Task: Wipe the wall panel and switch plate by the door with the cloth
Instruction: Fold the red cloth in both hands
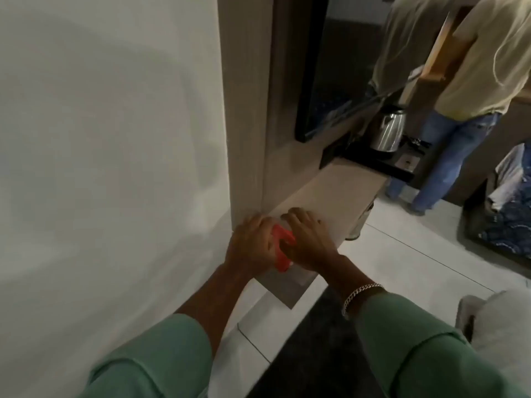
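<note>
both hands at worktop (339, 191) near end, left hand (253, 245) and right hand (309, 239) gripping red cloth (283, 255) between them

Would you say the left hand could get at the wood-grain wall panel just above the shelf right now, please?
Probably yes. The left hand rests on the shelf right below the wall panel, with nothing between them. It shares the red cloth with the right hand, so the cloth would go along.

Red-orange cloth (283, 248), bunched, lower centre of frame, mostly hidden btwn two hands. Grey wood-grain wall panel (247, 110) upright, upper centre. Switch plate not visible.
</note>
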### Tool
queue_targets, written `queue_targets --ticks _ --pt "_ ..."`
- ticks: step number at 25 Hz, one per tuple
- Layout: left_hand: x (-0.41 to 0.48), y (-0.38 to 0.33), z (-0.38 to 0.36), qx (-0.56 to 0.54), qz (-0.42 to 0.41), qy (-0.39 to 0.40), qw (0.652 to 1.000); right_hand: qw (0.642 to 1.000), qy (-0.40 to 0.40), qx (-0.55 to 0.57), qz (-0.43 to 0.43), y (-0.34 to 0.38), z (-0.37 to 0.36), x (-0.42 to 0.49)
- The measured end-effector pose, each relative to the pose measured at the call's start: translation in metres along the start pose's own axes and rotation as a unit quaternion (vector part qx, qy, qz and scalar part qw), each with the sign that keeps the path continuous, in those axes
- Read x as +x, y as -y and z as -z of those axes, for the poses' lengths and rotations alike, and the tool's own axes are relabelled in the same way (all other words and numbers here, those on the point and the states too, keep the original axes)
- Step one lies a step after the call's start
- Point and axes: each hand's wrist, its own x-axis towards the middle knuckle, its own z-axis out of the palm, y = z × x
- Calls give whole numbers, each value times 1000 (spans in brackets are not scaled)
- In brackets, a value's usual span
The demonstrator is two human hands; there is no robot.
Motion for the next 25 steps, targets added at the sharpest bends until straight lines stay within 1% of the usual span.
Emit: queue_targets --ticks 2,4,5,7,9,10,11,12,13,14,15,16,18,19,22,25 --pt "10 13 -31 -10 66 51 996 999 27 16 -18 -17 -28 10" --pt "15 26 -63 -51 143 97 984 997 71 18 -34 -34 -60 13" --pt "17 26 -74 -77 164 75 981 996 78 22 -33 -39 -75 15" --pt "22 21 -92 -144 209 -21 967 997 66 43 -27 -43 -94 15" --pt "22 10 -99 -201 264 -111 937 996 39 73 -30 -41 -101 12" --pt "20 8 -99 -240 302 -150 910 995 23 93 -33 -40 -102 11" --pt "19 9 -99 -294 352 -179 870 993 2 112 -26 -39 -102 8" --pt "19 11 -96 -366 417 -191 810 991 -16 129 -15 -36 -100 3" --pt "18 16 -91 -444 477 -176 737 989 -27 144 -4 -33 -99 -2" --pt "14 22 -83 -517 508 -146 673 987 -22 158 0 -27 -97 -8" --pt "9 28 -75 -563 511 -110 640 985 -15 171 1 -20 -95 -14" --pt "2 33 -61 -584 501 -91 632 983 -11 184 1 -8 -92 -19" --pt "-14 38 -28 -595 479 -88 640 981 -35 189 8 22 -83 -26" --pt "-23 40 -5 -598 464 -96 646 982 -55 181 29 44 -73 -28" --pt "-54 47 71 -606 417 -111 669 975 -113 135 133 117 -36 -31" --pt "-102 52 157 -616 360 -132 688 960 -136 130 210 194 4 -38"
